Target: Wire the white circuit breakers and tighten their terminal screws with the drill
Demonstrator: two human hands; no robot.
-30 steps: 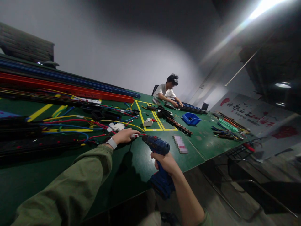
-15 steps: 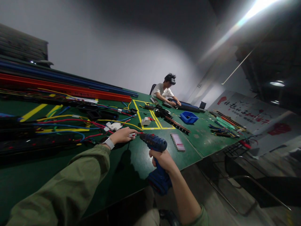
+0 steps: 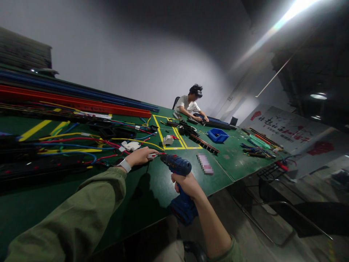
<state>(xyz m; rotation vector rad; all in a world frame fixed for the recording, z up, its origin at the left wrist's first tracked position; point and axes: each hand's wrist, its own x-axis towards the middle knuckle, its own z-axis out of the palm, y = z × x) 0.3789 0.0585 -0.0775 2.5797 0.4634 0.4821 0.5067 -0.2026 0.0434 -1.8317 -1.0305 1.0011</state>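
While right hand (image 3: pixel 185 184) still grips drill (image 3: pixel 178 166), left hand (image 3: pixel 140 156) unmoved, pinching part (image 3: pixel 152 155)

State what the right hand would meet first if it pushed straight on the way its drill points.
Probably the small white-and-red part pinched in the left hand; the blue drill in the right hand looks almost on it, depth unclear.

We noted the right hand (image 3: pixel 187 185) closed round the grip of a blue drill (image 3: pixel 178 165), its nose meeting a small white part (image 3: pixel 152 155) pinched by the left hand (image 3: pixel 140 155) on the green counter (image 3: pixel 222 160). Coloured wires (image 3: pixel 76 145) lay just behind. A co-worker (image 3: pixel 189 103) sat at the far end, near a blue bin (image 3: pixel 217 135).
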